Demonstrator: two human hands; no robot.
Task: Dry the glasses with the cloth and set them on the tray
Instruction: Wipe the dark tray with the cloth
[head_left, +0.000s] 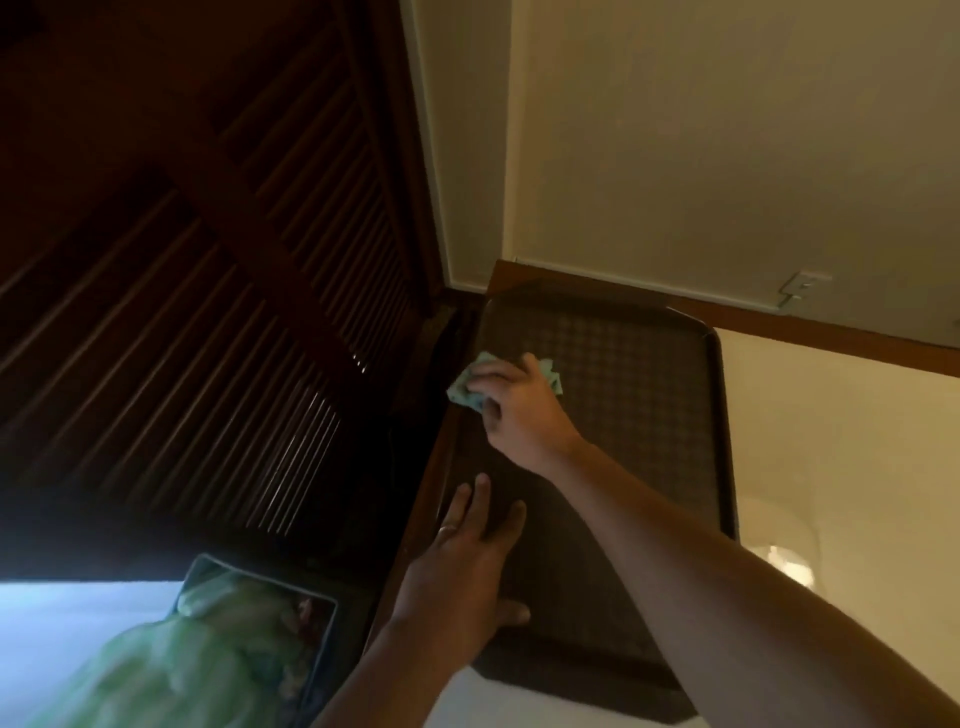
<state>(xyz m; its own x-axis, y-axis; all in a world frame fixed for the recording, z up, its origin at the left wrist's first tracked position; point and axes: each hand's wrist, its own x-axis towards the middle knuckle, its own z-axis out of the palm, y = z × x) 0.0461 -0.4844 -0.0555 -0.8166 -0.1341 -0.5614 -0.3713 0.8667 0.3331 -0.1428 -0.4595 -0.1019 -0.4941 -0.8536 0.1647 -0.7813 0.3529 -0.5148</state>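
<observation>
A dark brown tray (649, 374) with a woven check pattern lies on a pale counter, running from the near edge toward the wall. My right hand (519, 410) presses a crumpled light green cloth (465, 387) onto the tray's far left part. My left hand (467, 561) lies flat on the tray's near left part, fingers spread, a ring on one finger. A clear glass (784, 545) stands on the counter just right of the tray, faint and partly behind my right forearm.
Dark louvred wooden doors (234, 312) rise along the left. A beige wall (727, 156) with a socket plate (802, 291) stands behind the counter (841, 441). At the lower left sits a framed reflective surface (249, 634) showing green fabric.
</observation>
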